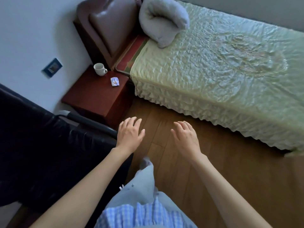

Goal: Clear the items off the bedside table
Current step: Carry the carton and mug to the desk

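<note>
Bedside counter [92,97] is the landmark: dark red wood, wedged in the corner between the wall and the head of the bed [213,66]. 2 items left on it. White mug [99,69] sits upright at the counter's far corner, handle turned toward the bed, probably parked there for reach from the pillow. Small blue-and-white packet [114,81] lies flat near the counter's bed-side edge, apart from the mug. Nothing cleared yet, judging by both still sitting there.

Left hand [129,134] hovers just short of the counter's near corner, fingers spread, grip slack and empty. Right hand [185,139] is further from the counter, over the wooden floor [181,178], fingers also relaxed, holding nothing. Both palms down, likely readying a reach. Packet is the nearer pick; mug needs a longer stretch across the counter.
</note>
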The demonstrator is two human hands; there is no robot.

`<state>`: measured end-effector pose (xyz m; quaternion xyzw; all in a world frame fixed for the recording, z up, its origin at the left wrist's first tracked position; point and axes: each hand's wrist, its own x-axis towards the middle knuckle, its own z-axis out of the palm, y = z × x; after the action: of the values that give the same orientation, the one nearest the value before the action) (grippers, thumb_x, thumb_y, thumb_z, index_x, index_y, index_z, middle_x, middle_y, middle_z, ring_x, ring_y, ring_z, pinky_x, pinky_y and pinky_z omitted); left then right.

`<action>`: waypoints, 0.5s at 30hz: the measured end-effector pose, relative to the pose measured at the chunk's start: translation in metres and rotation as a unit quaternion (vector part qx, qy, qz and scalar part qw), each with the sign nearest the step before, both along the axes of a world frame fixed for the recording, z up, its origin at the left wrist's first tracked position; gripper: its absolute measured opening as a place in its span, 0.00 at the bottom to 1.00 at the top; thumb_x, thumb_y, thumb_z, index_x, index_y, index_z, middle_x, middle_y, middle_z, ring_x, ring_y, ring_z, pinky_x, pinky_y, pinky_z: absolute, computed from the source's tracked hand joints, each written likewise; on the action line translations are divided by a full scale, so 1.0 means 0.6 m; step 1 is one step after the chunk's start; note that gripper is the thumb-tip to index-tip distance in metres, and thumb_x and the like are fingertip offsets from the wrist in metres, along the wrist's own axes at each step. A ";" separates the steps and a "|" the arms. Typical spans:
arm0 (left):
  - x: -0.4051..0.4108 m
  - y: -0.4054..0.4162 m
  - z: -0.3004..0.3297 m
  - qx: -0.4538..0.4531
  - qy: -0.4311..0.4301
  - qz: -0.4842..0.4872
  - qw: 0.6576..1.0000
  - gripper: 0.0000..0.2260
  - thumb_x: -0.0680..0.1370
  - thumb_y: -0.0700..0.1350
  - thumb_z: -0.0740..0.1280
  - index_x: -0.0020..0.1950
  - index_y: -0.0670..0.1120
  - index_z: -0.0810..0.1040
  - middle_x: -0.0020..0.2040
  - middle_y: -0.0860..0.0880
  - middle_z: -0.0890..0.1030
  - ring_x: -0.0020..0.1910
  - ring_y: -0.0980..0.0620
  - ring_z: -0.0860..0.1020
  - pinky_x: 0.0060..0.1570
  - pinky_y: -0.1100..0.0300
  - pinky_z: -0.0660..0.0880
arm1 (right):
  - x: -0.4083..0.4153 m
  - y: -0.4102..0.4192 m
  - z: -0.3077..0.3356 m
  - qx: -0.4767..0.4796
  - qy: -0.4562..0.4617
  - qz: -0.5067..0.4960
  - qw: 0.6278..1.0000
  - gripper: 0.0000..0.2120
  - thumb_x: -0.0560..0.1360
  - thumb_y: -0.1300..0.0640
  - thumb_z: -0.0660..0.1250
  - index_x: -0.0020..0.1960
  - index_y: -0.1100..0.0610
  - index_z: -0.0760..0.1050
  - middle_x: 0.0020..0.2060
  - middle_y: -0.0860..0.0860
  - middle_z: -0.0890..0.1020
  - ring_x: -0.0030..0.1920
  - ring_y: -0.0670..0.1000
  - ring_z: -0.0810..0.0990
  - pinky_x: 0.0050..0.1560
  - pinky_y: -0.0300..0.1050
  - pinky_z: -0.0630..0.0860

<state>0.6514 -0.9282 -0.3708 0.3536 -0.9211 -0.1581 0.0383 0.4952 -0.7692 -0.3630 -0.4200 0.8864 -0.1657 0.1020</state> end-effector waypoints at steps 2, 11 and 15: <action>-0.029 -0.039 -0.009 0.006 -0.003 0.021 1.000 0.22 0.78 0.51 0.63 0.69 0.43 0.70 0.68 0.42 0.72 0.69 0.44 0.67 0.68 0.48 0.62 | -0.039 -0.046 -0.006 0.004 0.003 0.021 1.000 0.19 0.80 0.50 0.57 0.67 0.59 0.70 0.65 0.55 0.75 0.70 0.57 0.66 0.70 0.53 0.63; -0.163 -0.258 -0.025 0.001 0.003 0.081 0.997 0.22 0.78 0.51 0.62 0.70 0.44 0.70 0.69 0.43 0.71 0.69 0.45 0.66 0.68 0.49 0.63 | -0.198 -0.299 -0.017 0.032 -0.007 0.072 0.997 0.21 0.80 0.49 0.55 0.70 0.57 0.67 0.67 0.53 0.72 0.71 0.54 0.63 0.71 0.52 0.62; -0.200 -0.326 -0.030 0.000 -0.016 0.084 0.996 0.22 0.78 0.52 0.61 0.71 0.45 0.68 0.69 0.44 0.70 0.70 0.46 0.66 0.69 0.50 0.63 | -0.246 -0.402 -0.015 0.023 -0.011 0.094 0.995 0.20 0.80 0.50 0.57 0.68 0.57 0.69 0.65 0.53 0.74 0.70 0.54 0.65 0.70 0.52 0.63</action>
<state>0.5316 -1.1240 -0.3890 0.4325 -0.8886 -0.1485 0.0370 0.3478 -1.0104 -0.3721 -0.4968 0.8456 -0.1396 0.1368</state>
